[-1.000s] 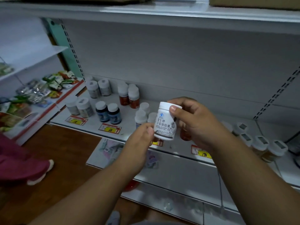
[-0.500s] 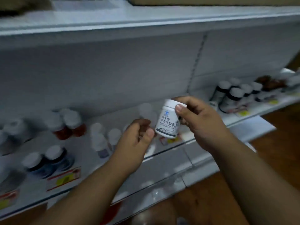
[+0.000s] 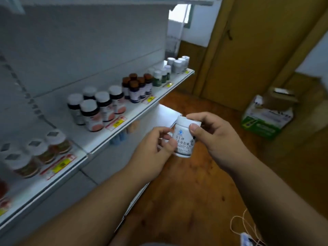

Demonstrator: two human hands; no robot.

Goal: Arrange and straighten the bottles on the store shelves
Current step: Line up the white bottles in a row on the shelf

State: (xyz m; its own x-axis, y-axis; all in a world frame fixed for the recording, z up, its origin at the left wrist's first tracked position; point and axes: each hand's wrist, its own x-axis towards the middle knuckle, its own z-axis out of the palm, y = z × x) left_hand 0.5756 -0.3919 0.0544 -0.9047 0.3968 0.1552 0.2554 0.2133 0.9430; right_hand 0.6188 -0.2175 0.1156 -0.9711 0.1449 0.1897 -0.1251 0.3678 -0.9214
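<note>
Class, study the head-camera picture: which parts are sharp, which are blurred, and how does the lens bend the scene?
Head view: the white bottle held in both hands is sharpest, its label print readable; the jars at far left smear with blur; the shelf edge and door frame lean from wide-angle distortion; lighting is dim and flat.

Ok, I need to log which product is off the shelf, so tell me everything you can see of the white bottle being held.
The white bottle is a small, squat, opaque jar, plastic by its look, with a white cap on. Its label shows a blue logo above dark Chinese characters and finer print too small to read. It is held nearly upright, tilted slightly, in the air beyond the shelf edge. The right hand grips its top and side, thumb on the label; the left hand pinches its lower left side.
</note>
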